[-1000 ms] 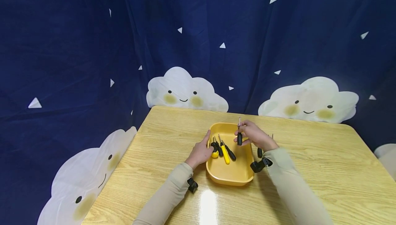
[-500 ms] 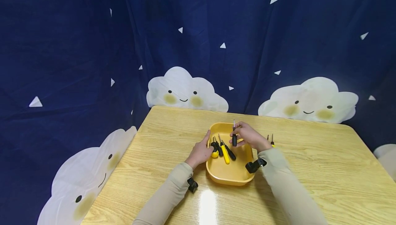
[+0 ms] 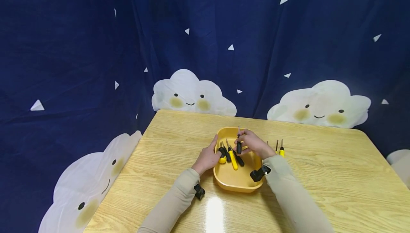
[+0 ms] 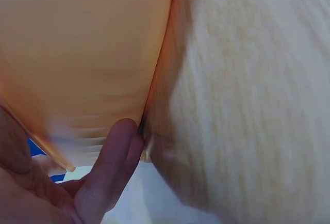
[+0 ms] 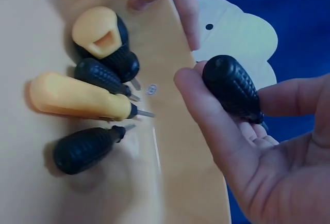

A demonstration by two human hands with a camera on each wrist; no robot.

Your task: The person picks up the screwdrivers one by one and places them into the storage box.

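Note:
My right hand [image 3: 253,143] pinches a black-handled screwdriver [image 5: 232,87] between thumb and fingers, shaft pointing away, above the far right part of the yellow tray [image 3: 237,182]. My left hand [image 3: 206,159] grips the tray's left wall, thumb inside the rim and fingers along the outside; the left wrist view shows those fingers [image 4: 121,144] against the outer wall. Inside the tray, side by side, lie a stubby yellow-and-black screwdriver [image 5: 98,30], a black one [image 5: 100,77], a longer yellow-handled one [image 5: 82,97] and another black one [image 5: 85,149].
Just right of the tray, partly behind my right wrist, lie more screwdrivers, one yellow-handled [image 3: 282,152]. The wooden table [image 3: 326,169] ends at a dark blue curtain [image 3: 205,23] with cloud prints.
My right hand has moved left over the tray with the black screwdriver and lowered slightly. More of the screwdrivers on the table now show. The left hand stays in place.

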